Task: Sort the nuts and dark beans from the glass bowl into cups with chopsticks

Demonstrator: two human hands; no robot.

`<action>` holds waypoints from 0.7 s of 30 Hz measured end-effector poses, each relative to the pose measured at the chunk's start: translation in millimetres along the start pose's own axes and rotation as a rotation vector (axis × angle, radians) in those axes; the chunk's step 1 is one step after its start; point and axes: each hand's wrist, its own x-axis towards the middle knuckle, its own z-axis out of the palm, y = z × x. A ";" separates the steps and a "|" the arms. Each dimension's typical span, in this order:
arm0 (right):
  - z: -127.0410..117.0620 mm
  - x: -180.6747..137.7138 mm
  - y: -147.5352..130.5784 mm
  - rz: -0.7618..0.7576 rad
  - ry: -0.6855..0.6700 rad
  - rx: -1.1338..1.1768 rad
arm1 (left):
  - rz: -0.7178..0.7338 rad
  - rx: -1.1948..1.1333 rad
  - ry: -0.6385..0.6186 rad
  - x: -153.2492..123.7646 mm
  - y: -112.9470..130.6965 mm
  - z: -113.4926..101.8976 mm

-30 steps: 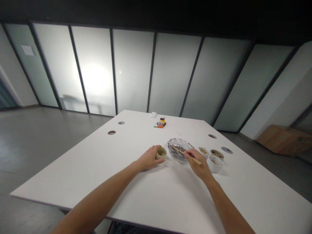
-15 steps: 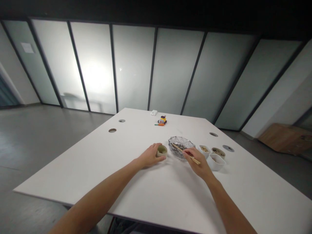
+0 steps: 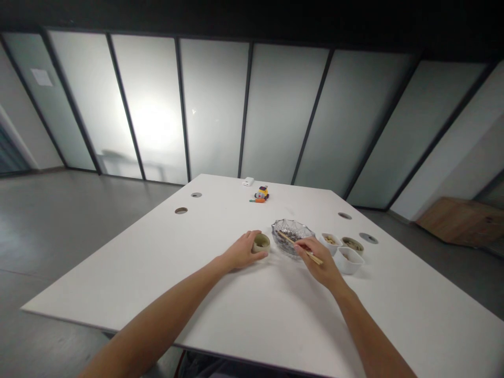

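Note:
My left hand (image 3: 244, 251) is wrapped round a small green cup (image 3: 263, 243) on the white table. The cup's inside shows, with something small at its bottom that I cannot make out. In my right hand (image 3: 315, 257) is a pair of wooden chopsticks (image 3: 286, 238), held in closed fingers. Their tips reach into a clear glass bowl (image 3: 308, 231) that holds small dark bits. Whether the tips grip a piece is too small to tell. The bowl stands just right of the cup.
Right of the glass bowl stand a white bowl with pale pieces (image 3: 331, 242), a green bowl (image 3: 353, 244) and a nearer white bowl (image 3: 348, 262). Farther back lie a toy car (image 3: 262, 193), an orange carrot-like piece (image 3: 259, 200) and a white box (image 3: 248, 181). Round holes pierce the table (image 3: 181, 310).
Hardly anything differs. Both hands keep their places, with the cup and chopsticks held as before; the whole view has shifted very slightly.

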 end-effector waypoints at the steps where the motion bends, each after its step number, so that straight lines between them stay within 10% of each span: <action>1: 0.1 0.0 0.4 0.000 0.001 -0.002 | 0.003 0.002 -0.003 -0.2 0.5 -0.4; 21: -0.3 -0.2 -2.0 0.004 0.001 0.011 | -0.003 0.013 -0.002 -1.5 3.7 -1.6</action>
